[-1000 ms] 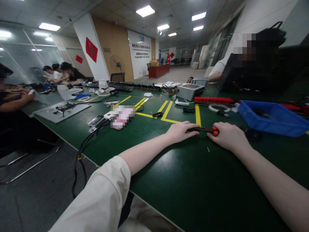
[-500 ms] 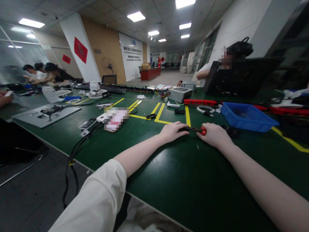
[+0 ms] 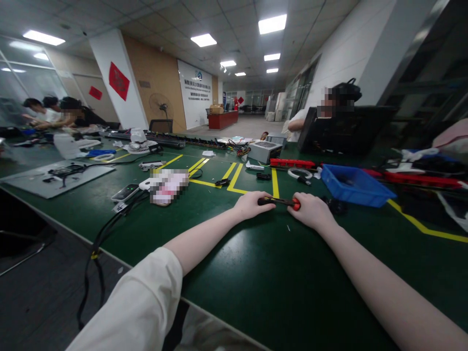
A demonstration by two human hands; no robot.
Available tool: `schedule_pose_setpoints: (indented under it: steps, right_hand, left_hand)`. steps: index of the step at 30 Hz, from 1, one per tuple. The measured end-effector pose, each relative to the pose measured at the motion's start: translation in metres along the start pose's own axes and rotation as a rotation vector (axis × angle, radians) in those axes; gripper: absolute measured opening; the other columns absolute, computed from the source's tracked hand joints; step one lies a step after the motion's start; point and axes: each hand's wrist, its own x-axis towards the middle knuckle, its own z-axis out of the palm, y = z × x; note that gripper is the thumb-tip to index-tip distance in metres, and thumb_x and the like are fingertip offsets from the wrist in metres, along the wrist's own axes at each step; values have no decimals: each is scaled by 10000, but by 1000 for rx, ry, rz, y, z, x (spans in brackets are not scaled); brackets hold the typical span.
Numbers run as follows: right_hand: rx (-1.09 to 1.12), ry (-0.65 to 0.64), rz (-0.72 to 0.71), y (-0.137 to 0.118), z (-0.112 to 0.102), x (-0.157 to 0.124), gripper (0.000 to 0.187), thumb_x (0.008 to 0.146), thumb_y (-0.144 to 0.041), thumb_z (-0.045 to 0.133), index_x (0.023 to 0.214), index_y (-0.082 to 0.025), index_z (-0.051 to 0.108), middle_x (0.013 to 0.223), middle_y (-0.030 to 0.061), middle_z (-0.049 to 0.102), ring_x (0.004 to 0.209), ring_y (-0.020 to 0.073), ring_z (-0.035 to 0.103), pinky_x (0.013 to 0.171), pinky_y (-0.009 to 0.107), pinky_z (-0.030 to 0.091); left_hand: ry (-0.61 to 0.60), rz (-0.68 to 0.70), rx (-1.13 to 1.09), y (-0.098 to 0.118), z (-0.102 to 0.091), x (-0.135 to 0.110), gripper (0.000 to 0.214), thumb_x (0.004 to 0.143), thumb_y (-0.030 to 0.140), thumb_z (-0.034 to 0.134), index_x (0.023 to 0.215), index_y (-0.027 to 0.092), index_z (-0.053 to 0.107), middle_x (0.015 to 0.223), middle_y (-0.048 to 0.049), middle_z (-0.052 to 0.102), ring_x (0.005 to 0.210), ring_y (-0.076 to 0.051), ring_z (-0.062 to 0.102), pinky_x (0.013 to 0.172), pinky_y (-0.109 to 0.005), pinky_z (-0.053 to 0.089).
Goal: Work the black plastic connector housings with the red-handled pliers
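Note:
My right hand [image 3: 310,209] is closed around the orange-red handle of a dark metal tool [image 3: 281,201] that looks like pliers, its shaft pointing left. My left hand [image 3: 252,205] pinches a small black part [image 3: 263,200] at the tool's far end; its kind is too small to make out. Both hands are just above the green table [image 3: 234,273]. Beyond them, small black pieces [image 3: 263,176] rest near yellow tape lines. Below the tool lies a thin white sliver [image 3: 288,227].
Right of my hands stands a blue bin [image 3: 356,185], with a dark coiled item [image 3: 336,205] before it. A phone [image 3: 170,187], a small device [image 3: 125,192] and black cables [image 3: 104,226] lie left. Behind are a power supply [image 3: 263,151] and red strips [image 3: 292,163]. A person sits across the table.
The view has shifted slightly, so the whole scene sits a little further left and lower. Both hands keep their hold on the tool and the black part.

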Motion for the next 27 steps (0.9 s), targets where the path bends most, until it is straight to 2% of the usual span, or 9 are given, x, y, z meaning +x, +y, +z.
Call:
schedule_pose_setpoints:
  steps: [7, 12, 17, 21, 24, 27]
  right_hand:
    - [32, 14, 10, 2, 1, 1, 195, 824, -396, 494, 810, -207, 538, 864, 80, 619, 833, 230, 566, 657, 322, 387]
    - [63, 20, -31, 4, 3, 2, 200, 830, -394, 503, 799, -204, 559, 897, 77, 613, 834, 212, 568, 665, 315, 404]
    - [85, 35, -76, 5, 8, 2, 195, 819, -402, 545, 776, -212, 564, 882, 62, 614, 809, 197, 568, 662, 304, 408]
    - [94, 59, -88, 7, 12, 2, 273, 840, -484, 542, 775, -219, 569, 856, 64, 615, 821, 210, 575, 651, 305, 398]
    - [107, 72, -105, 8, 13, 1, 361, 851, -572, 522, 770, -222, 565, 842, 64, 618, 799, 208, 577, 635, 305, 392]
    - [125, 86, -133, 6, 11, 1, 393, 853, -606, 518, 785, -222, 568, 839, 62, 627, 785, 202, 581, 641, 302, 395]
  left_hand:
    - [-5, 68, -1, -4, 2, 2, 338, 918, 428, 608, 1150, 197, 692, 1146, -50, 709, 1041, -187, 655, 940, -303, 499]
    - [-44, 197, 35, -12, 6, 7, 256, 890, 280, 659, 1110, 156, 702, 1140, -82, 701, 1073, -183, 639, 988, -314, 482]
    - [-16, 188, 57, -26, 16, 12, 252, 856, 164, 636, 1095, 181, 715, 1277, -109, 639, 1218, -248, 564, 1092, -436, 407]
    - [14, 181, 44, -31, 19, 11, 310, 812, 78, 591, 1074, 180, 722, 1343, -111, 588, 1292, -278, 490, 1133, -469, 360]
    - [1, 193, 7, -29, 18, 10, 262, 833, 109, 568, 1034, 171, 725, 1301, -104, 613, 1231, -250, 549, 1104, -422, 406]
    - [-24, 218, -26, -25, 17, 9, 169, 865, 205, 599, 972, 168, 724, 1166, -74, 678, 1109, -208, 625, 1046, -354, 461]
